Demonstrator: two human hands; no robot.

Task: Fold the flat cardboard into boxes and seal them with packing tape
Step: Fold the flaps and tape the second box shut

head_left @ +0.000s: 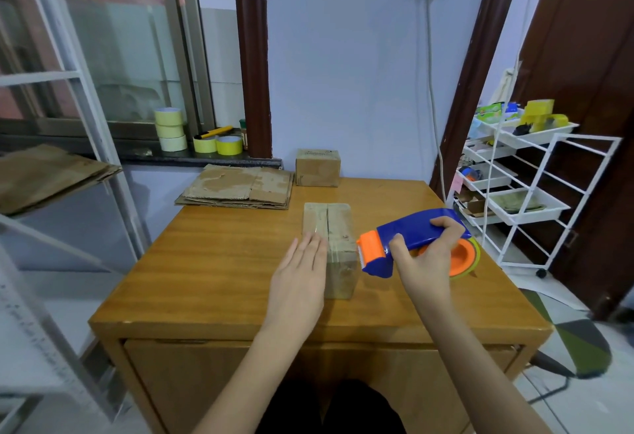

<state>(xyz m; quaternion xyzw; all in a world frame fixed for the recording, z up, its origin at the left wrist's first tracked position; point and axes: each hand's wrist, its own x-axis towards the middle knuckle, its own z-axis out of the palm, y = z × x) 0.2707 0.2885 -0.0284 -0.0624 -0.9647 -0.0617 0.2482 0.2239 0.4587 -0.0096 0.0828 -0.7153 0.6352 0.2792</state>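
Under the left hand (299, 274), whose fingers lie straight and close together, sits the folded box (334, 234); the fingertips press on its near left top edge, beside the centre seam. Tape appears to run along that seam and down the near face, though the glare makes its full extent hard to read. Just right of those fingers, the right hand (423, 258) curls its fingers round the blue tape dispenser (417, 240), thumb on the near side, orange cutter end pointing at the box but apart from it. Beyond the fingers, at the far edge of the table (212, 272), stands a second box (318, 168), closed and seemingly finished. Left of it lies a stack of flat cardboard (240, 186), not yet folded. Judgement: one box done, this one near sealed with the tape being smoothed, several flats left. Spare tape rolls (170, 130) wait on the window ledge, farther left.
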